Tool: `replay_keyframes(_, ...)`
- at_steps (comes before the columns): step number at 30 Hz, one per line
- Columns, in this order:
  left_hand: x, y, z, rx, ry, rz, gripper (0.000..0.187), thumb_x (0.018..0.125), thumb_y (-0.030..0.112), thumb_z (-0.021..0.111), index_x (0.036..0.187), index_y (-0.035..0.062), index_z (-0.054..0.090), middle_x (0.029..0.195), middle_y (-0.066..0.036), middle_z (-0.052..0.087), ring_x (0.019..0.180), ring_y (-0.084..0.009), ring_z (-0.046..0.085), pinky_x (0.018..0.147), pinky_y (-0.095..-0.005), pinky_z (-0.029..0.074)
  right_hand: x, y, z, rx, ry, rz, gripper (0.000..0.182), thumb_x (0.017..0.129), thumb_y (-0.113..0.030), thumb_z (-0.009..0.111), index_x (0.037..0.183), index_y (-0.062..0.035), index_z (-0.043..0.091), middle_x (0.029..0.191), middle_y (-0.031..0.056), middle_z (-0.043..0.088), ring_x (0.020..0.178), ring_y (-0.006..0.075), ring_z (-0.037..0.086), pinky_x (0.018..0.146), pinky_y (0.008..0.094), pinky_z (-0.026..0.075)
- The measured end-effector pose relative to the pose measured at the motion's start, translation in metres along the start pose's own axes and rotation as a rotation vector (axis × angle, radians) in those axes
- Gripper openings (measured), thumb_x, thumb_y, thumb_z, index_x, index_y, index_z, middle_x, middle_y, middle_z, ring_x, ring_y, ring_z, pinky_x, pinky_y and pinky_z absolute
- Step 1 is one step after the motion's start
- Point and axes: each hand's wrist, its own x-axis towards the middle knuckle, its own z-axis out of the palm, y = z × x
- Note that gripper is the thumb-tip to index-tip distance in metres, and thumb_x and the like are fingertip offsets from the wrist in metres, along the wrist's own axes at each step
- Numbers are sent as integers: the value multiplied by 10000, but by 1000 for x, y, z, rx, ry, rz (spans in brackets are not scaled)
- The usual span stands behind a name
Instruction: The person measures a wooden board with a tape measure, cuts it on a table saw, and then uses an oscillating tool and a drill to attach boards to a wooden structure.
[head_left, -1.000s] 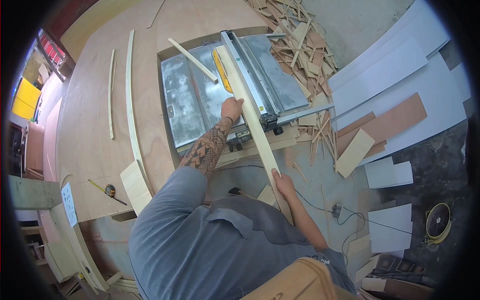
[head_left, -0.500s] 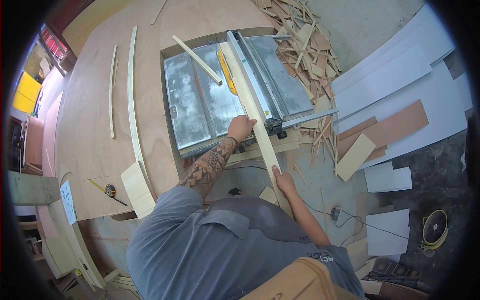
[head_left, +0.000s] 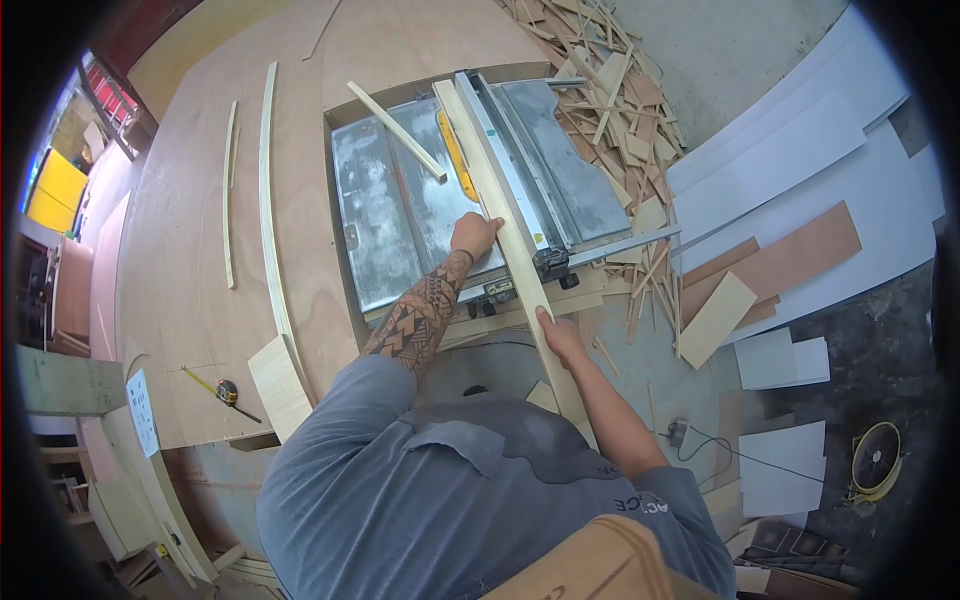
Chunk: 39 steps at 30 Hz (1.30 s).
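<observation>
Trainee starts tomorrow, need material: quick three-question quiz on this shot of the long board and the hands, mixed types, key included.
1. Multiple choice. Which of these lies on the plywood top, left of the metal table?
a) hammer
b) tape measure
c) cordless drill

2. True or false: the left grip is nearer the yellow strip than the right grip is.

3. Fill in: on the metal table, the long board runs between the yellow strip and the long ____ beside it.

Key
1: b
2: True
3: metal rail
</observation>
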Motion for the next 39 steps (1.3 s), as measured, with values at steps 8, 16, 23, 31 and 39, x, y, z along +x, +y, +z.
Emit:
replay_keyframes(8,17,3,-9,-93,46,-60,628,882,538,715,1012,-75,747,1028,-266,756,997,-406,744,884,-470,583,19,-24,1,26,-13,-33,845,980,-705,495,1193,83,712,1149,319,709,1145,435,675,971,472,507)
replay_keyframes(16,17,2,-10,-142,55,-54,543,909,513,701,849,-23,769,816,-175,764,865,-333,762,845,-444,582,-53,28,-3,263,-31,-57,739,998,-648,550,1102,65,714,882,188,712,858,300,712,775,403,539)
replay_keyframes(23,26,3,-11,-228,47,-80,549,887,483,743,993,-55,757,971,-235,768,982,-379,751,882,-457,582,-56,29,-2,15,159,-155,643,995,-576,598,1043,53,722,763,174,708,669,244,713,649,392,546)
replay_keyframes(31,45,9,-16,-305,211,-161,578,903,513,730,983,-60,745,1032,-257,755,1035,-420,729,915,-473,576,-24,-1,5,5,139,-98,742,979,-637,553,1109,73,725,1020,331,716,1019,462,699,887,493,526)
replay_keyframes(39,-6,1,-15,-285,263,180,594,974,556,638,848,-19,714,781,-220,720,786,-389,721,751,-468,555,-56,-31,-14,129,45,-50,703,990,-600,584,1113,77,725,979,302,726,987,405,720,875,473,525)
